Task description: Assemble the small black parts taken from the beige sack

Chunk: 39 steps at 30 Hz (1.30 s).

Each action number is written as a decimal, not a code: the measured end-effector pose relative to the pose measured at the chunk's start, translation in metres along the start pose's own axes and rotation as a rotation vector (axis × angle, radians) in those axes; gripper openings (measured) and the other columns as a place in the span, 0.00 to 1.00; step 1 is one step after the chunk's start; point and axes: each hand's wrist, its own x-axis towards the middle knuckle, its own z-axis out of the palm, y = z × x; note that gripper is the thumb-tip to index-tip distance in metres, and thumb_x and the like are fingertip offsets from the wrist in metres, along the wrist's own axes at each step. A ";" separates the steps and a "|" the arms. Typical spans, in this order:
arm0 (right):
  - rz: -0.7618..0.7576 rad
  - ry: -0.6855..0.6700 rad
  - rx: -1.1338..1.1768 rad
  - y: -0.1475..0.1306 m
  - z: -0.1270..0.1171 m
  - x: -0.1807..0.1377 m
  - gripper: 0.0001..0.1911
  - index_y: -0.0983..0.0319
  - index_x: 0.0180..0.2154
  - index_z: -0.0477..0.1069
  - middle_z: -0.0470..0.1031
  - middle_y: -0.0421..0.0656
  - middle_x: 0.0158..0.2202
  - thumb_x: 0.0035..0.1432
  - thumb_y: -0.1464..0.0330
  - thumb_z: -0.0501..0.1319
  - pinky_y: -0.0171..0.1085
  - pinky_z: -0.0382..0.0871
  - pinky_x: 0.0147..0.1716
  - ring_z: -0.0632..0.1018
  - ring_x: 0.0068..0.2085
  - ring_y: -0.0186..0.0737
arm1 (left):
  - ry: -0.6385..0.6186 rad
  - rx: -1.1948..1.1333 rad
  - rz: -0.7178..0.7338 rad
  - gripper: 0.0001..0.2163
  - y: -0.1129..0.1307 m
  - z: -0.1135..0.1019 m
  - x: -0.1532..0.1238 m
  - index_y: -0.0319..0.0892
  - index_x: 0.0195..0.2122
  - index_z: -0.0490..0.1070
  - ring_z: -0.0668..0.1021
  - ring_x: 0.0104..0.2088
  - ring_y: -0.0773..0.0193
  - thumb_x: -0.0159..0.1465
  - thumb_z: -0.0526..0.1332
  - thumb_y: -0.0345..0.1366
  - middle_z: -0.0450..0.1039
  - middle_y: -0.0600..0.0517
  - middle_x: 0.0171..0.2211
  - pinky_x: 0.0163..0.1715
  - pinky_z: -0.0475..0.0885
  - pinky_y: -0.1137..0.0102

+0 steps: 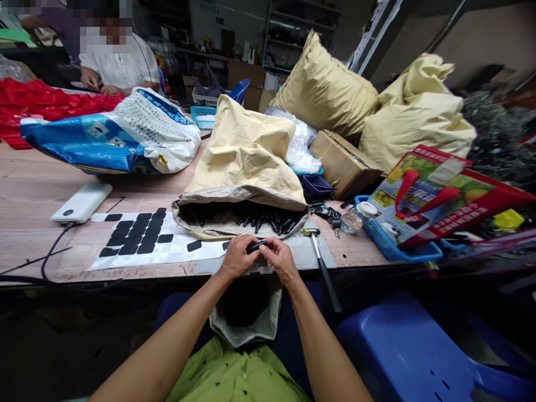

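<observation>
The hands [259,254] cover most of the small black part [255,245], so its shape stays unclear.

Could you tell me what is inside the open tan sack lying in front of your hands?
The sack mouth shows a pile of small black parts, like the one both hands hold. How far back they go is hidden by the sack.

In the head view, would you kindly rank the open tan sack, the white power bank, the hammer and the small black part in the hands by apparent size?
1. Open tan sack
2. Hammer
3. White power bank; it lies farther off, so this place against the hammer is unsure
4. Small black part, held between both hands
</observation>
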 end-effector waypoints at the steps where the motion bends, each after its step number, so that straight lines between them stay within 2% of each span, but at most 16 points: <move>1: -0.033 -0.015 -0.035 0.000 0.001 -0.001 0.17 0.61 0.38 0.73 0.69 0.36 0.26 0.52 0.58 0.70 0.30 0.63 0.23 0.67 0.24 0.31 | 0.004 0.001 0.000 0.02 0.000 0.000 0.000 0.43 0.36 0.74 0.74 0.40 0.58 0.62 0.64 0.32 0.77 0.51 0.35 0.44 0.66 0.64; 6: -0.104 -0.010 -0.100 0.003 0.004 -0.001 0.16 0.61 0.39 0.72 0.71 0.37 0.30 0.53 0.60 0.69 0.32 0.65 0.31 0.69 0.29 0.33 | 0.015 0.016 0.009 0.03 0.001 0.000 0.000 0.43 0.36 0.73 0.74 0.40 0.57 0.61 0.63 0.31 0.76 0.51 0.35 0.43 0.66 0.64; 13: -0.136 0.055 -0.281 0.004 0.006 0.000 0.15 0.60 0.35 0.71 0.66 0.35 0.26 0.57 0.56 0.66 0.32 0.60 0.27 0.65 0.26 0.32 | 0.000 0.069 0.024 0.02 -0.002 0.004 -0.001 0.44 0.34 0.72 0.75 0.39 0.58 0.63 0.61 0.32 0.76 0.51 0.34 0.43 0.66 0.64; 20: -0.194 0.104 -0.504 -0.006 0.012 0.001 0.15 0.58 0.30 0.66 0.61 0.33 0.22 0.61 0.55 0.62 0.33 0.57 0.26 0.63 0.25 0.34 | -0.031 0.202 0.104 0.07 -0.009 0.010 -0.005 0.43 0.31 0.71 0.73 0.38 0.57 0.66 0.56 0.30 0.74 0.49 0.32 0.43 0.64 0.63; 25: -0.290 0.053 -0.630 -0.015 0.010 -0.003 0.13 0.58 0.31 0.66 0.65 0.36 0.24 0.67 0.58 0.55 0.34 0.57 0.30 0.66 0.27 0.36 | -0.010 0.235 0.146 0.07 -0.008 0.011 -0.007 0.43 0.37 0.72 0.73 0.40 0.55 0.68 0.54 0.31 0.75 0.48 0.34 0.44 0.64 0.61; 32: -0.388 0.064 -0.957 -0.020 0.002 -0.007 0.15 0.58 0.26 0.64 0.70 0.41 0.27 0.67 0.63 0.54 0.36 0.56 0.32 0.68 0.30 0.39 | -0.070 0.235 0.203 0.08 -0.003 0.011 -0.009 0.43 0.33 0.70 0.71 0.38 0.56 0.68 0.54 0.32 0.73 0.48 0.32 0.42 0.64 0.61; 36: -0.375 0.105 -0.958 -0.016 0.005 -0.005 0.16 0.58 0.25 0.62 0.69 0.41 0.26 0.66 0.64 0.54 0.36 0.54 0.31 0.66 0.28 0.38 | -0.053 0.225 0.190 0.09 -0.003 0.011 -0.010 0.43 0.32 0.69 0.71 0.37 0.56 0.69 0.53 0.32 0.71 0.49 0.31 0.41 0.64 0.62; 39: -0.330 0.080 -0.846 -0.012 0.003 -0.004 0.16 0.58 0.26 0.64 0.67 0.39 0.24 0.66 0.61 0.55 0.35 0.55 0.30 0.66 0.27 0.36 | -0.050 0.227 0.181 0.09 -0.003 0.011 -0.010 0.43 0.33 0.69 0.71 0.37 0.56 0.70 0.53 0.33 0.71 0.49 0.31 0.41 0.64 0.62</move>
